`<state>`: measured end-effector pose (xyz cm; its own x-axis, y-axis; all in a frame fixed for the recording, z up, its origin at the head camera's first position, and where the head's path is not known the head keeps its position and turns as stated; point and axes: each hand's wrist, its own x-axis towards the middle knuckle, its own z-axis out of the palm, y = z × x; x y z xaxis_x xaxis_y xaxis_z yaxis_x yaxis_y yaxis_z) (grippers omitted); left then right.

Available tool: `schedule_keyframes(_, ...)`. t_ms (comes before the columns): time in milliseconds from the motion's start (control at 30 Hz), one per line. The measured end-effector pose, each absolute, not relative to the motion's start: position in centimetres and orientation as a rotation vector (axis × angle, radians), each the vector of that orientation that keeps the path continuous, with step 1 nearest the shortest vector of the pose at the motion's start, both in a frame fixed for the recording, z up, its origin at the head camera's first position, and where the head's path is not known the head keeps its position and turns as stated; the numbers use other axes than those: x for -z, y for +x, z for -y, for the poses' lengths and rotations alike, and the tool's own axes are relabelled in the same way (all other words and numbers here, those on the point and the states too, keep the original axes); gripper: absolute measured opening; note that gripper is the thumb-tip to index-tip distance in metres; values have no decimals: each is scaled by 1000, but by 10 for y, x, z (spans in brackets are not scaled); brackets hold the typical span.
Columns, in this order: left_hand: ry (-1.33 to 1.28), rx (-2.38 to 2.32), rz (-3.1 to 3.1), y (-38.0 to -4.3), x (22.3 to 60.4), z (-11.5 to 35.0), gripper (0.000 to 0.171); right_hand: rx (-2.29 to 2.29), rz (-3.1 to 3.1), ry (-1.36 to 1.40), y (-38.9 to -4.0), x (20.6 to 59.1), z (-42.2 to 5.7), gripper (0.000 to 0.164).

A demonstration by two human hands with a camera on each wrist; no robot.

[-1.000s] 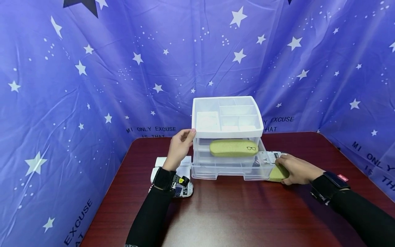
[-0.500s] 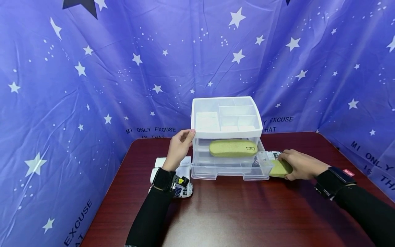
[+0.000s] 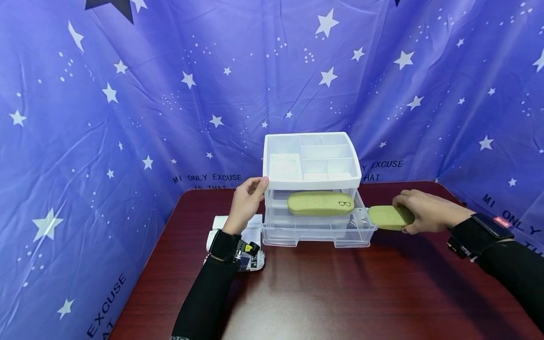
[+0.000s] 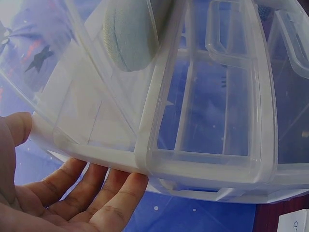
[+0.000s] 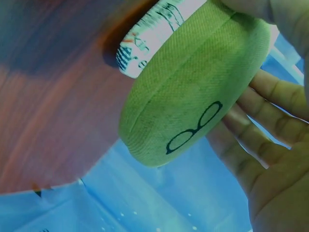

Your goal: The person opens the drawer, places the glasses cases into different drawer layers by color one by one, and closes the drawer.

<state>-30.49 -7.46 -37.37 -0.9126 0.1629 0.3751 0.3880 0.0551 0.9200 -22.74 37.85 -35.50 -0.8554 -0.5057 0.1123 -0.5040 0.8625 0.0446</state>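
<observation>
- Two black sleeves (image 3: pixel 204 297) reach in over the near part of the table (image 3: pixel 314 293), each ending at a dark wristband (image 3: pixel 224 245).
- On the left, towards the table's left edge, lies a printed case (image 3: pixel 255 261), with white boxes (image 3: pixel 255 237) just beyond it; the left forearm partly hides both.
- Farther in stands a clear open drawer (image 3: pixel 316 234), drawn out towards the near edge.
- Right of it, a green case (image 3: pixel 387 217) is held above the table on its right-edge side, its left end near the drawer wall; whether they touch I cannot tell.
- The right hand (image 3: pixel 427 209) is closed round that case's right end, thumb on the near side, fingers beyond.
- A newsprint pouch (image 5: pixel 149 41) shows on the table behind it in the right wrist view.
- Inside the drawer lies a second green case (image 3: pixel 320 203) marked with spectacles.
- The left hand (image 3: pixel 247 200), half open, grips the storage unit (image 3: pixel 312 182) at its near left corner, thumb in front, fingers against the side.
- Beyond the far edge hangs a starry blue curtain (image 3: pixel 255 89).
</observation>
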Motion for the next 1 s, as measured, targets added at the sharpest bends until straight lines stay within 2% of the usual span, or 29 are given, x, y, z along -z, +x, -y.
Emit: schedule_keyframes(1000,-575,1976,2148,-307,375,74,58,189,2819,842,-212,261,-361,62)
